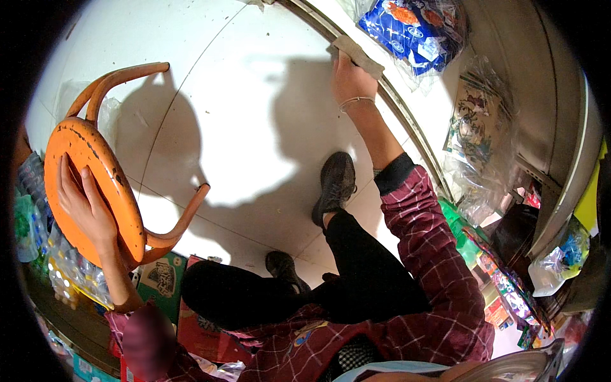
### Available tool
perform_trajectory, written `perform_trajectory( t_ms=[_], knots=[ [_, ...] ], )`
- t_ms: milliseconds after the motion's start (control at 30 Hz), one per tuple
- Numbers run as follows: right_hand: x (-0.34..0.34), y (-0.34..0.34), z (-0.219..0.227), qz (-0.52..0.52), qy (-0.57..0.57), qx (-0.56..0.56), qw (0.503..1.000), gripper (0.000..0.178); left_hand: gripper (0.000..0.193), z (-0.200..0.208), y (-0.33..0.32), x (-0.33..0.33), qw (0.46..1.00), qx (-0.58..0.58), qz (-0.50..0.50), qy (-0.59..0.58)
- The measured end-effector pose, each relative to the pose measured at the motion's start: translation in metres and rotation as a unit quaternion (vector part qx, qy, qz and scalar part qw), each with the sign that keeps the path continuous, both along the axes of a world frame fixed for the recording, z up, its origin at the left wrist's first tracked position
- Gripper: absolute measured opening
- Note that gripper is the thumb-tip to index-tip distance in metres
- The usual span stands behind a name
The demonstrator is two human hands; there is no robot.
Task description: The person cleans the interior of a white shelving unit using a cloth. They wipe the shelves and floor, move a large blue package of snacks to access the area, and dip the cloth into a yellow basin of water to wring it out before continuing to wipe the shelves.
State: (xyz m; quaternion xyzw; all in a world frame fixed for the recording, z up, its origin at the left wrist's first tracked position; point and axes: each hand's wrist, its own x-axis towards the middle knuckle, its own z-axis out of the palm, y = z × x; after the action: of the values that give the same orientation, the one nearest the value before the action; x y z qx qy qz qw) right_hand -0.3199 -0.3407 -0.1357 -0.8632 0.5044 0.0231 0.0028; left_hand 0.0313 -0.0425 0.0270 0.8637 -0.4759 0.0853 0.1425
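Note:
An orange stool (pixel 81 139) with chipped paint leans at the left, tipped so that its round seat stands steeply and its bent legs point away from me. Flat against that seat lies my left hand (pixel 90 207), fingers stretched out and gripping nothing. At the upper right my right hand (pixel 354 81) is closed round a folded grey-beige cloth (pixel 359 57), which rests on the metal edge of a low shelf (pixel 410 119). Part of the cloth is hidden by my fingers.
Blue plastic packages (pixel 414 35) and a clear-wrapped printed packet (pixel 474 121) lie on the shelf. Bottles (pixel 70 270) crowd the left, beside a green box (pixel 160 283) and a red box (pixel 203 337). Colourful packets (pixel 512 290) hang at the right. My shoe (pixel 334 188) stands on pale floor tiles.

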Motion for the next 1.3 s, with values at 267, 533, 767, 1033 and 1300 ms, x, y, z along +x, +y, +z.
perform_trajectory(
  t_ms=[267, 533, 767, 1033, 1300],
  knots=[
    [0.014, -0.005, 0.016, -0.064, -0.058, 0.106, 0.991, 0.030, 0.045, -0.002, -0.002, -0.002, 1.000, -0.004, 0.003, 0.010],
    [-0.024, 0.003, 0.042, 0.015, -0.097, 0.060, 0.993, 0.029, 0.044, 0.000, -0.001, -0.001, 1.000, 0.005, -0.003, 0.006],
    [-0.039, 0.022, 0.022, 0.116, -0.189, -0.157, 0.962, 0.040, 0.044, -0.001, 0.001, -0.001, 1.000, -0.001, -0.001, 0.003],
    [-0.046, 0.012, 0.006, 0.166, -0.113, -0.115, 0.973, 0.044, 0.043, -0.006, 0.005, 0.006, 1.000, -0.005, -0.009, -0.004],
    [-0.007, 0.000, -0.016, 0.163, -0.142, -0.182, 0.959, 0.038, 0.044, -0.003, 0.000, 0.003, 1.000, 0.004, -0.007, -0.008]
  ],
)
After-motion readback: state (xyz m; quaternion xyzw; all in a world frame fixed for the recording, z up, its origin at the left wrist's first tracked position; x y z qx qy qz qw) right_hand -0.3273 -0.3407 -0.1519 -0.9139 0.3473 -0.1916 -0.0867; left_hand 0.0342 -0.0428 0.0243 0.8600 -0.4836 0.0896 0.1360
